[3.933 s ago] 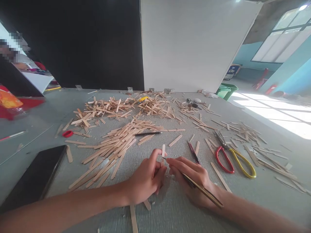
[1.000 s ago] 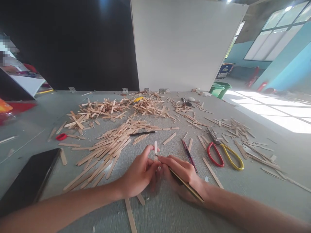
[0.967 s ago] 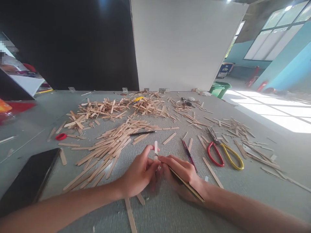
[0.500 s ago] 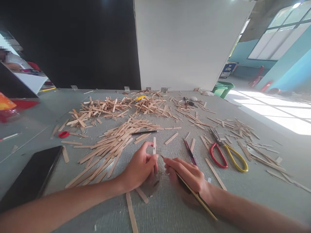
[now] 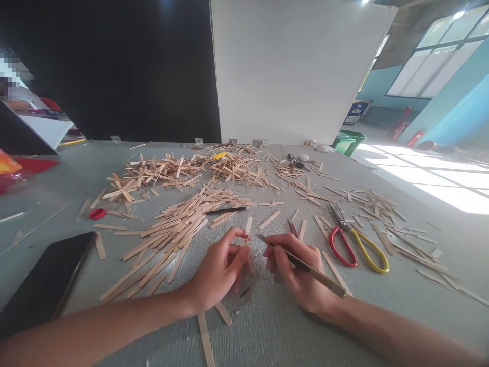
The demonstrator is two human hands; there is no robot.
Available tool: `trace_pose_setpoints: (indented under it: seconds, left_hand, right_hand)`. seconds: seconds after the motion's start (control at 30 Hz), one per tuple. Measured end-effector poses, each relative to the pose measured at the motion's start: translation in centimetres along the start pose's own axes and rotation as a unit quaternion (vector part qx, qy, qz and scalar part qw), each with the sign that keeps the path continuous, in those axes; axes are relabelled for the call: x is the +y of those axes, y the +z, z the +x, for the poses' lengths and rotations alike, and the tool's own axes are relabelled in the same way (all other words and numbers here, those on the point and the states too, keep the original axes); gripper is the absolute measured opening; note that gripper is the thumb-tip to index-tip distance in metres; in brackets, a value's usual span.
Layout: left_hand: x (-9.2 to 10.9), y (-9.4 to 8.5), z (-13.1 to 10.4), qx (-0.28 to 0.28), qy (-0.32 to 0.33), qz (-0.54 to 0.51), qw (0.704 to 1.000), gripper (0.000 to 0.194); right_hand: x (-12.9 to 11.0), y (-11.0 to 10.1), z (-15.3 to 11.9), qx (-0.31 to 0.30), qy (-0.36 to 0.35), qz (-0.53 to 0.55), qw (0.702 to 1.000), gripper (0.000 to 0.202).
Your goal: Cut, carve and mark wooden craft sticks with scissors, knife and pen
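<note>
Near the middle of the table, my left hand (image 5: 223, 267) pinches a short wooden stick (image 5: 248, 226) that stands nearly upright, with a small dark mark low on it. To its right my right hand (image 5: 300, 270) is closed around a craft knife (image 5: 319, 276) with a gold-coloured handle. The blade points left toward the stick, with a small gap between them. A fan of flat wooden sticks (image 5: 179, 224) lies left of and beyond my hands. Just behind my hands are a black pen (image 5: 227, 210) and a dark red pen-like tool (image 5: 293, 228), partly hidden by my right hand.
Scissors with red and yellow handles (image 5: 343, 247) lie at the right among loose sticks. A black phone (image 5: 46, 280) rests at the left, near a red ring (image 5: 98, 213). Piles of sticks (image 5: 160, 171) spread before the black and white panels (image 5: 290, 71). Green bin (image 5: 347, 142) stands beyond.
My right hand has turned, and the knife is now held flatter, its blade higher and slightly farther from the stick. The stick in my left hand has tilted a little to the right.
</note>
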State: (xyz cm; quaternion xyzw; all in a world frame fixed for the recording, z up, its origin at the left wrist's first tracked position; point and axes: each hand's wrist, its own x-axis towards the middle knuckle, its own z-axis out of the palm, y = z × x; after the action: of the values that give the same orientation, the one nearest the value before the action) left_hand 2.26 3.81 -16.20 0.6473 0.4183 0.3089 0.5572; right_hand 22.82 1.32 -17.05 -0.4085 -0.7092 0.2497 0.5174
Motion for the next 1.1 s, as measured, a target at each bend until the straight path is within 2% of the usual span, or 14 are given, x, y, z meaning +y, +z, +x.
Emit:
trace_pose_setpoints:
  seconds: [0.1, 0.3, 0.77, 0.9, 1.1]
  left_hand:
    - [-0.5, 0.2, 0.0, -0.013, 0.007, 0.010, 1.000, 0.033]
    - [-1.0, 0.5, -0.1, -0.022, 0.030, 0.050, 0.998, 0.030]
    - [-1.0, 0.5, -0.2, -0.040, 0.034, 0.066, 0.996, 0.031]
    - [-1.1, 0.5, -0.3, -0.046, 0.038, 0.091, 0.994, 0.034]
    - [-1.2, 0.6, -0.3, -0.034, 0.064, 0.151, 0.986, 0.038]
  right_hand:
    - [0.4, 0.4, -0.6, -0.012, -0.024, 0.012, 1.000, 0.015]
    - [1.6, 1.0, -1.1, -0.019, -0.020, -0.015, 1.000, 0.015]
    - [1.7, 1.0, -1.1, -0.039, -0.015, -0.003, 0.999, 0.017]
    - [1.3, 0.9, -1.0, -0.048, -0.036, -0.011, 0.998, 0.018]
    - [0.3, -0.1, 0.5, -0.109, -0.079, -0.036, 0.990, 0.021]
